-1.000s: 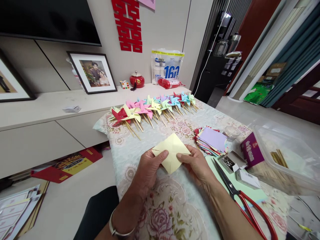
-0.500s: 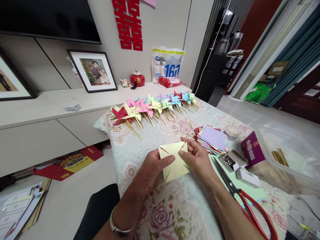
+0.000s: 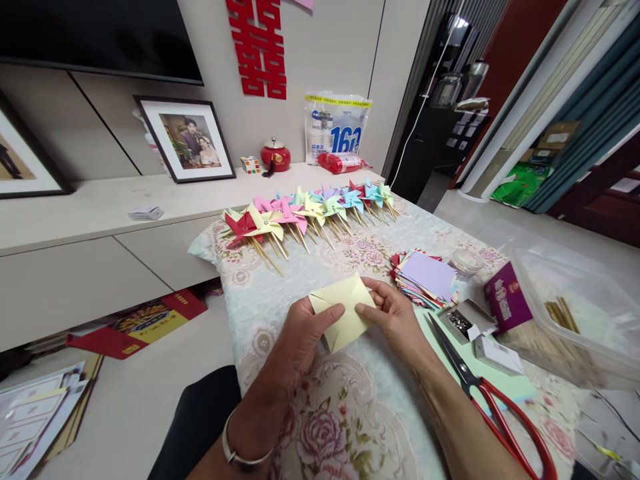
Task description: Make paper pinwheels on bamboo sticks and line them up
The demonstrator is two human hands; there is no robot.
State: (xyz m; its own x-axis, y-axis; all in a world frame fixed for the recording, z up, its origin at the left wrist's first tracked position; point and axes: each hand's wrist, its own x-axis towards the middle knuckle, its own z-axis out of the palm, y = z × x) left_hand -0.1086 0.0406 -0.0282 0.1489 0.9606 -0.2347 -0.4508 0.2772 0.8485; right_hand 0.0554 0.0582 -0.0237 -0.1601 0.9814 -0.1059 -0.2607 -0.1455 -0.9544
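A pale yellow paper square [image 3: 345, 320] with slits cut in from its corners is held above the flowered tablecloth. My left hand [image 3: 307, 327] pinches its left side, thumb on top and fingers underneath. On the right edge, my right hand [image 3: 387, 310] grips the sheet between thumb and fingers, and the paper near that thumb looks bent. Beyond the hands lie several finished paper pinwheels [image 3: 310, 213] on sticks. To the right are a stack of coloured paper squares [image 3: 427, 275] and scissors with red handles [image 3: 513, 427].
An opened small box of metal pins [image 3: 465, 321] and a closed white box [image 3: 497, 355] lie by the scissors. A clear plastic bin [image 3: 565, 327] with sticks stands at the table's right. A cabinet ledge [image 3: 190, 212] runs behind, with a framed photo [image 3: 187, 140].
The yellow square has turned slightly and shifted a little left in my hands. Its right side now looks bent inward, and the slits on that side no longer show.
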